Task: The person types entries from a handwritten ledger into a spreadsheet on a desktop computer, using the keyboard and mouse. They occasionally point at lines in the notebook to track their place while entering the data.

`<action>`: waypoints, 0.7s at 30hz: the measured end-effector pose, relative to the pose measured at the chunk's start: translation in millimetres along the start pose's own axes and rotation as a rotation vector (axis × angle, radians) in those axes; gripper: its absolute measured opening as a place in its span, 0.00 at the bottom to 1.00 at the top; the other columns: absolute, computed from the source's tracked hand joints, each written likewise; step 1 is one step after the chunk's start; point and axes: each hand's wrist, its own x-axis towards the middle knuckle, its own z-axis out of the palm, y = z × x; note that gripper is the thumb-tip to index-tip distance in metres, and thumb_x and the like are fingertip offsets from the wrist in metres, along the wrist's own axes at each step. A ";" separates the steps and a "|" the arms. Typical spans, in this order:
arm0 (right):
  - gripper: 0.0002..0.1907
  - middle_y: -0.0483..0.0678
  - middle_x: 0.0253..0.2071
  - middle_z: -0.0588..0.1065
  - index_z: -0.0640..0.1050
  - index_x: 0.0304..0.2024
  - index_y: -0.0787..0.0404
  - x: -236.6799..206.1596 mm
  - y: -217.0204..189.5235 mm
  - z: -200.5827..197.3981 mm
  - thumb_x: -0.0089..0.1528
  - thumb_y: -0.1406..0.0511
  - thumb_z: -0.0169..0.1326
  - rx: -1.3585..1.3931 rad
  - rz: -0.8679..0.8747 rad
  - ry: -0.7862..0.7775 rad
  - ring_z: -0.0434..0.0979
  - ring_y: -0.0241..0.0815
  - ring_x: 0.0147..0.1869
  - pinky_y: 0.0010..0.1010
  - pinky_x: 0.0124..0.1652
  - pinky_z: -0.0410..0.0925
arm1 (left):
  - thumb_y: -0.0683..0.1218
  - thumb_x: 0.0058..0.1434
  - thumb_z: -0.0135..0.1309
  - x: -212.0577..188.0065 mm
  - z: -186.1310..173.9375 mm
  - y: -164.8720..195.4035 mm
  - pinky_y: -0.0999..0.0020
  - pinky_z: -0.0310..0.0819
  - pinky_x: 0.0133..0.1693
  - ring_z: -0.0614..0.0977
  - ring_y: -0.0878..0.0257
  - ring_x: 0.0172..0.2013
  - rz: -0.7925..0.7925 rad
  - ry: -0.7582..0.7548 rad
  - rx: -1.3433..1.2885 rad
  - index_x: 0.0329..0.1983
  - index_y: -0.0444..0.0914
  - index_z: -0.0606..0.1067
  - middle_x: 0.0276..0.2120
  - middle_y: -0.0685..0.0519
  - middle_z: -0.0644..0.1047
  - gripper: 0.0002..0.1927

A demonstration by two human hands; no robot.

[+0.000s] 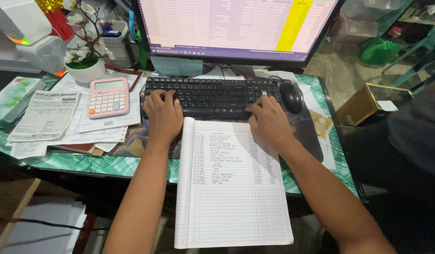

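My left hand (163,114) rests on the left half of a black keyboard (212,96), fingers spread over the keys. On the right half lies my right hand (269,121), fingertips on the keys near the number pad. Neither hand holds anything. A lined ledger sheet (229,188) with handwritten rows lies between my forearms, hanging over the desk's front edge. A black mouse (291,96) sits just right of my right hand. Behind the keyboard stands a monitor (236,26) showing a spreadsheet with a yellow column.
A pink calculator (108,97) lies on printed forms (45,117) at the left. A white pot of artificial flowers (85,66) stands behind it. The desk has a green patterned top (85,162). A gold box (363,103) sits off the right edge.
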 end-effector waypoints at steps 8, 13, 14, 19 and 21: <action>0.12 0.52 0.37 0.73 0.84 0.41 0.63 1.7 1.1 -1.6 0.57 0.70 0.54 0.001 0.034 -0.059 0.73 0.52 0.46 0.43 0.48 0.69 | 0.46 0.65 0.53 2.4 -4.2 3.7 0.41 0.55 0.61 0.69 0.43 0.55 -0.019 -0.009 -0.024 0.56 0.33 0.75 0.51 0.40 0.69 0.18; 0.13 0.54 0.36 0.73 0.84 0.41 0.62 2.4 -3.2 -4.3 0.57 0.69 0.53 0.007 0.073 -0.071 0.75 0.54 0.45 0.45 0.48 0.70 | 0.46 0.65 0.53 1.8 -6.1 5.2 0.41 0.55 0.61 0.68 0.42 0.56 -0.024 0.001 -0.028 0.55 0.33 0.75 0.51 0.40 0.69 0.18; 0.13 0.54 0.35 0.74 0.84 0.42 0.62 2.4 -3.7 -6.1 0.57 0.68 0.53 0.013 0.087 -0.096 0.76 0.55 0.45 0.46 0.48 0.70 | 0.46 0.64 0.53 2.2 -6.2 5.2 0.41 0.55 0.61 0.68 0.42 0.56 -0.023 0.005 -0.030 0.55 0.33 0.75 0.51 0.40 0.69 0.18; 0.14 0.54 0.37 0.75 0.84 0.43 0.60 4.1 -8.0 -8.8 0.59 0.67 0.51 0.018 0.159 -0.134 0.78 0.56 0.45 0.48 0.47 0.71 | 0.45 0.64 0.53 2.8 -5.5 4.9 0.42 0.56 0.61 0.68 0.42 0.56 -0.017 0.017 -0.041 0.55 0.32 0.75 0.51 0.40 0.69 0.18; 0.15 0.53 0.37 0.76 0.84 0.44 0.58 4.6 -7.8 -8.7 0.59 0.67 0.51 0.012 0.197 -0.191 0.78 0.56 0.44 0.48 0.47 0.71 | 0.45 0.64 0.53 2.1 -5.4 4.5 0.42 0.56 0.61 0.68 0.42 0.56 -0.013 0.023 -0.036 0.55 0.32 0.75 0.51 0.40 0.69 0.18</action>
